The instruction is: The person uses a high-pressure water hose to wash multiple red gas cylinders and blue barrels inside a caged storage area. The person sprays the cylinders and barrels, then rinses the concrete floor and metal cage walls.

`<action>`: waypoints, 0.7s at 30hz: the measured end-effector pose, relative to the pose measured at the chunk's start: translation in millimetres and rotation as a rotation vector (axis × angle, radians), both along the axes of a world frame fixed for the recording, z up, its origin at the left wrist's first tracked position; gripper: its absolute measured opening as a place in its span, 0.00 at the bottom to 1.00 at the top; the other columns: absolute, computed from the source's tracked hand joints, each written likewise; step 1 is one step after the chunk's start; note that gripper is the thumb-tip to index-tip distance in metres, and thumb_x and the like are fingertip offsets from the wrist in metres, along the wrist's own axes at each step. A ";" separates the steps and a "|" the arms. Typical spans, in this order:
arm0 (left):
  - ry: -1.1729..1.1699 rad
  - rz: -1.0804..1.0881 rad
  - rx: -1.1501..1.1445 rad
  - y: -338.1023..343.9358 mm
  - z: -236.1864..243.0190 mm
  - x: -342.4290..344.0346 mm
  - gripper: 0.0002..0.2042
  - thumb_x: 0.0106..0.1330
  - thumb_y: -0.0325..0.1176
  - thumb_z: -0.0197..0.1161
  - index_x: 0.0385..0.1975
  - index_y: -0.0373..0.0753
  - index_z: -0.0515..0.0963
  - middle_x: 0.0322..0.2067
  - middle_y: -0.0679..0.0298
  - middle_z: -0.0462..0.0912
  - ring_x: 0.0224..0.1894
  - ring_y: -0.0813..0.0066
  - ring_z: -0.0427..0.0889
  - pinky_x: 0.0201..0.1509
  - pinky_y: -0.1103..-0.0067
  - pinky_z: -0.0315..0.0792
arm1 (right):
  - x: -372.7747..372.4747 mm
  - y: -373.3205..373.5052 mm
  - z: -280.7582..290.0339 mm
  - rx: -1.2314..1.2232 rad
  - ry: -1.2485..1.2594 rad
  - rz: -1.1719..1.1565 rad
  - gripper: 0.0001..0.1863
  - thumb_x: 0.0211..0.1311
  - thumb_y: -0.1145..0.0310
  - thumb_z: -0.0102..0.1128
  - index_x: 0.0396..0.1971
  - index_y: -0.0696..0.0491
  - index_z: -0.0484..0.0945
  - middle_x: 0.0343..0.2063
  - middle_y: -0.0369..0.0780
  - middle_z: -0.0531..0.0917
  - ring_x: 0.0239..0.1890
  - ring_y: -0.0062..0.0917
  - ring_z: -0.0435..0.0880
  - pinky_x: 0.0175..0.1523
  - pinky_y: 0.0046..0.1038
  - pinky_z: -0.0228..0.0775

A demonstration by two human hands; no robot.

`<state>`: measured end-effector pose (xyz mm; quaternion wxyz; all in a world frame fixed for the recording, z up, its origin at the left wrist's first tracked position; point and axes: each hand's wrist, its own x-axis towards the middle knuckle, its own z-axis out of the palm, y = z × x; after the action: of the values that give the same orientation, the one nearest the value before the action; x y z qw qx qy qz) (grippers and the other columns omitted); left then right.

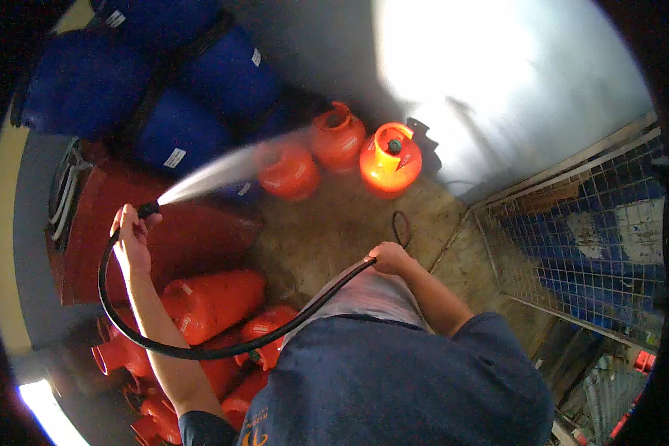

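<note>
The dark blue shirt [401,379] bears a small orange print. The left hand [132,234] is closed around the black nozzle [149,210], which directs a white spray [215,172] toward the far orange cylinders [288,178]. The right hand [391,259] is closed around the black hose [201,354], which curves across the left forearm. Pale lettering marks the cylinders; white labels [175,157], too small to read, mark the blue drums [189,119].
</note>
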<state>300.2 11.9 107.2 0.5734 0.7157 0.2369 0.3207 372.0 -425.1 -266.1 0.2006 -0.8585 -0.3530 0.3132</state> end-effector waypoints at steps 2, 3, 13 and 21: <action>-0.091 0.012 0.027 -20.6 7.4 8.9 0.15 0.70 0.38 0.55 0.21 0.42 0.65 0.21 0.71 0.61 0.22 0.79 0.70 0.34 0.80 0.73 | -9.4 -15.9 -4.0 0.043 -0.052 -0.073 0.13 0.49 0.64 0.56 0.33 0.41 0.86 0.32 0.42 0.85 0.37 0.42 0.82 0.42 0.41 0.74; -0.137 -0.045 0.015 -25.4 14.2 14.6 0.15 0.71 0.36 0.54 0.20 0.42 0.66 0.21 0.71 0.61 0.23 0.79 0.70 0.38 0.76 0.77 | -14.7 -21.3 -4.1 0.005 -0.073 -0.062 0.14 0.48 0.65 0.56 0.35 0.38 0.87 0.33 0.41 0.85 0.37 0.41 0.83 0.42 0.40 0.75; 0.081 -0.292 0.366 -48.9 35.9 178.4 0.14 0.69 0.39 0.58 0.22 0.41 0.72 0.21 0.71 0.69 0.26 0.79 0.77 0.37 0.80 0.74 | -39.0 -43.3 2.8 -0.197 0.010 -0.263 0.14 0.59 0.53 0.59 0.31 0.47 0.86 0.31 0.45 0.85 0.38 0.44 0.83 0.42 0.42 0.75; 0.156 -0.647 0.018 -71.0 -30.3 283.0 0.13 0.70 0.40 0.57 0.24 0.42 0.71 0.18 0.70 0.67 0.24 0.74 0.80 0.32 0.75 0.76 | -83.8 -38.5 21.2 -0.270 0.059 -0.553 0.13 0.53 0.56 0.59 0.31 0.48 0.86 0.30 0.47 0.85 0.37 0.44 0.84 0.40 0.43 0.77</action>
<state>583.2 -59.1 76.9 0.6193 0.7813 0.0379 0.0685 288.1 -463.6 -244.9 0.1728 -0.9314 -0.0552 0.3155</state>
